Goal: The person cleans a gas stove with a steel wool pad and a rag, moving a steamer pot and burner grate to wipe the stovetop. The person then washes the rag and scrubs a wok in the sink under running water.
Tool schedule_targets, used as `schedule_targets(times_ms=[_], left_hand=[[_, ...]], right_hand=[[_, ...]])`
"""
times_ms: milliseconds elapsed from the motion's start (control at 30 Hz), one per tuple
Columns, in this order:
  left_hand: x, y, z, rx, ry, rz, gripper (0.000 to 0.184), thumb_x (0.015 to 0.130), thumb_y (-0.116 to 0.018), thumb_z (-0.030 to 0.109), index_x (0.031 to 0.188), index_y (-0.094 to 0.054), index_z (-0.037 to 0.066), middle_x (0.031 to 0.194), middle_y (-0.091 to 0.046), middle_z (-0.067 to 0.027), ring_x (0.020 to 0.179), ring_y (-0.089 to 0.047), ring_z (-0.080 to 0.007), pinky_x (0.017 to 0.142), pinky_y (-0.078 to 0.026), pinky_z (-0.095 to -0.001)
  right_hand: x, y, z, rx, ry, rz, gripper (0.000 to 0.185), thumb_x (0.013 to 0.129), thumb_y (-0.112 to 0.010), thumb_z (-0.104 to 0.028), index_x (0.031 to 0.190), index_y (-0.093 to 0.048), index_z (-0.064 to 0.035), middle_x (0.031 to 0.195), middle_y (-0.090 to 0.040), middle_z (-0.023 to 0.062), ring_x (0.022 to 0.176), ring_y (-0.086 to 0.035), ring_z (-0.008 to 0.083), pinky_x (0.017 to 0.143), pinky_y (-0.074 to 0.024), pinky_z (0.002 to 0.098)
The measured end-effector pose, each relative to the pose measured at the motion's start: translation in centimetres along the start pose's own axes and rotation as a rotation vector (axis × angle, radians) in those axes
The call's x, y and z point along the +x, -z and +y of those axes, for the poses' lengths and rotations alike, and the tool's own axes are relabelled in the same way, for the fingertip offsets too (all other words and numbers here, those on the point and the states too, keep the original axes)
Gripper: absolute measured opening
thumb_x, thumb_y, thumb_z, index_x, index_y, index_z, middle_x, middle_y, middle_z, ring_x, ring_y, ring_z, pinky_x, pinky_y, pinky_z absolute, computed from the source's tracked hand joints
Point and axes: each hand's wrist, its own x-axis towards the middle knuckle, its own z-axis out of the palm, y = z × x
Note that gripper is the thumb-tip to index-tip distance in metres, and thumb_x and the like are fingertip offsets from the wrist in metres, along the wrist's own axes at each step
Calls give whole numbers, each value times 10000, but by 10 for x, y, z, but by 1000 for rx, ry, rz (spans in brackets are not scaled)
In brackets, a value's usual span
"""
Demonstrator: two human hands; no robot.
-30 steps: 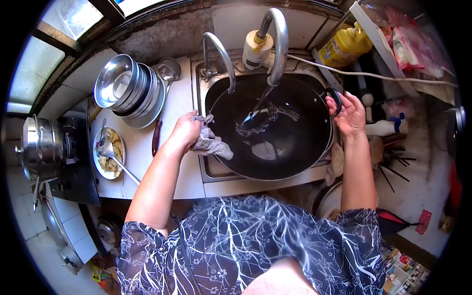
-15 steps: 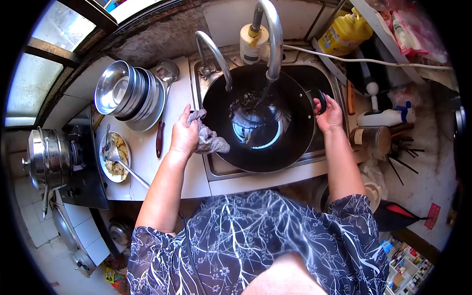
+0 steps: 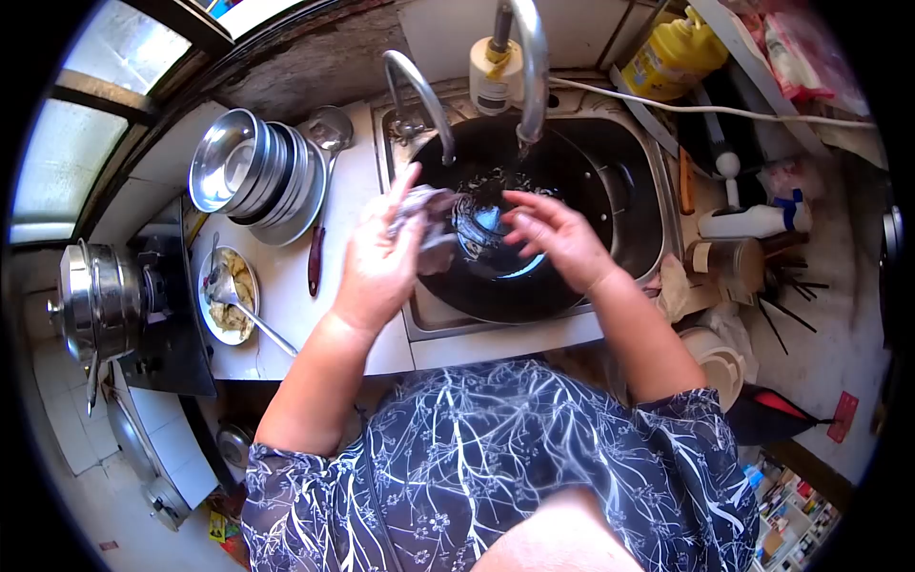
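Note:
A large black wok (image 3: 581, 257) sits in the metal sink, with dark water and swirling bits in its bottom. My left hand (image 3: 376, 262) is over its left rim with a wet grey rag (image 3: 429, 224) held against the palm side, some fingers stretched out. My right hand (image 3: 562, 238) is above the wok's right half, fingers apart and holding nothing. On the wok's right side, its loop handle (image 3: 624, 186) is free of my hand. The large curved faucet (image 3: 534, 86) has its spout over the wok, and a thinner tap (image 3: 424, 91) arches in from the left.
Left of the sink stand stacked metal bowls (image 3: 229, 162), a ladle (image 3: 331, 129), and a plate of food with a spoon (image 3: 229, 296). A steamer pot (image 3: 95, 300) is farther left. A white bottle (image 3: 753, 221), a jar (image 3: 729, 267) and a yellow jug (image 3: 672, 57) line the right side.
My right hand has let go of the wok's handle and moved left over the wok. My left hand has shifted right with the rag, over the wok's left rim.

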Motion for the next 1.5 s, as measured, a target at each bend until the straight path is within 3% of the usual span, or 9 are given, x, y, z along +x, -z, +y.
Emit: schedule_targets(times_ms=[233, 400, 500, 867, 933, 1033, 1100, 1333, 1500], left_hand=[[13, -18, -16, 1, 8, -87, 642, 835, -645, 192, 1370, -326, 33, 1367, -374, -140, 1258, -358, -201, 1034, -274, -306], [11, 16, -110, 453, 91, 426, 617, 806, -638, 230, 1309, -366, -1, 1123, -489, -186, 1021, -491, -286, 915, -389, -356], [14, 6, -109, 91, 425, 350, 487, 851, -588, 230, 1239, -412, -6, 898, -535, -115, 765, -525, -195, 701, -446, -301], [20, -15, -74, -681, 569, 259, 249, 930, -481, 197, 1128, -444, 49, 590, -379, 24, 434, -316, -65, 393, -285, -217], [18, -15, -76, -700, 576, 264, 243, 931, -477, 191, 1128, -444, 53, 589, -379, 25, 428, -310, -60, 387, -279, -216], [18, -17, -76, -687, 577, 275, 234, 932, -471, 183, 1128, -443, 56, 586, -378, 27, 418, -299, -52, 376, -268, -215], [21, -19, -74, -664, 573, 286, 232, 933, -468, 180, 1128, -443, 57, 584, -377, 29, 414, -294, -49, 371, -263, -215], [19, -25, -62, -627, 570, 290, 248, 938, -445, 182, 1151, -436, 55, 590, -372, 30, 417, -295, -47, 368, -264, -210], [20, -27, -60, -610, 579, 300, 268, 938, -441, 189, 1168, -437, 51, 587, -361, 30, 418, -292, -48, 372, -265, -206]], right_hand=[[50, 8, 36, -31, 95, 107, 375, 782, -638, -99, 1135, -542, -16, 1141, -559, 82, 923, -614, 193, 825, -496, 331], [66, 43, 36, -1467, -262, 251, 705, 780, -642, -270, 1365, -312, -58, 1471, -140, 178, 1326, -253, 322, 1034, -302, 439], [102, 50, 95, -1251, -389, 299, 782, 807, -573, -384, 1421, -184, -96, 1493, 10, 177, 1370, -64, 340, 1080, -188, 465], [56, 12, 120, -1213, 378, -525, 405, 744, -534, -24, 1148, -547, -34, 1397, -298, 219, 1290, -304, 357, 1051, -291, 402], [41, 26, 107, -402, -467, -216, 343, 733, -536, 18, 1070, -590, -21, 1229, -486, 218, 1123, -497, 324, 942, -413, 384], [59, 67, 90, -536, -405, 77, 261, 746, -589, -95, 1002, -612, -47, 1009, -580, 177, 927, -562, 296, 822, -465, 379], [85, 87, 103, -1537, -38, 63, 246, 816, -552, -194, 1008, -590, -44, 1123, -522, 166, 1019, -505, 350, 898, -429, 394], [111, 13, 121, -1332, 396, -32, 195, 707, -610, -90, 901, -586, -86, 1075, -487, 156, 967, -487, 345, 838, -457, 419], [51, 53, 138, -1201, -64, -388, 318, 699, -699, -175, 1004, -624, -128, 1109, -491, 160, 1035, -493, 344, 877, -449, 394]])
